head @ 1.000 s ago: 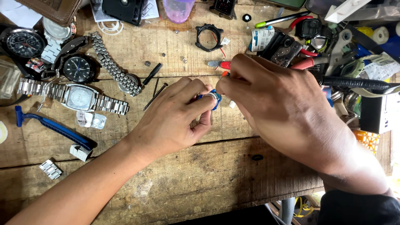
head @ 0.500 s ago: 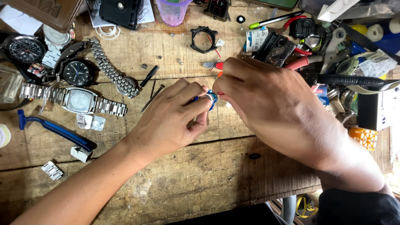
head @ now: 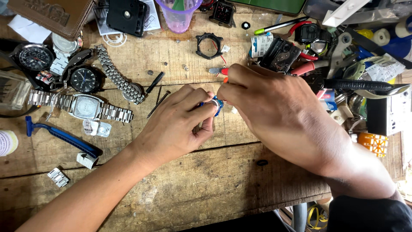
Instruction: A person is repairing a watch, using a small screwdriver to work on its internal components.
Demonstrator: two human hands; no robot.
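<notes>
Both hands meet mid-bench: right hand [head: 279, 116] curled over from the right, fingertips pinched down on a small blue-rimmed watch part [head: 216, 104]; left hand [head: 180, 122] clamps that same part between thumb and fingers from the left. Part sits just above the wooden workbench [head: 206, 189], mostly hidden by fingers, so can't tell more about it. Something red-orange pokes out by the right fingertips, can't tell what. Left of the hands: silver bracelet watch [head: 81, 107], two black-dial watches [head: 85, 79] [head: 33, 56] above it, blue razor-like tool [head: 60, 136] below. Top edge: brown wallet [head: 53, 15], black clock movement [head: 127, 16], purple plastic cup [head: 178, 13] with something green inside, contents unclear. Empty black watch case [head: 209, 45] sits behind the hands. Red-handled pliers [head: 307, 66] in the clutter on the right.
</notes>
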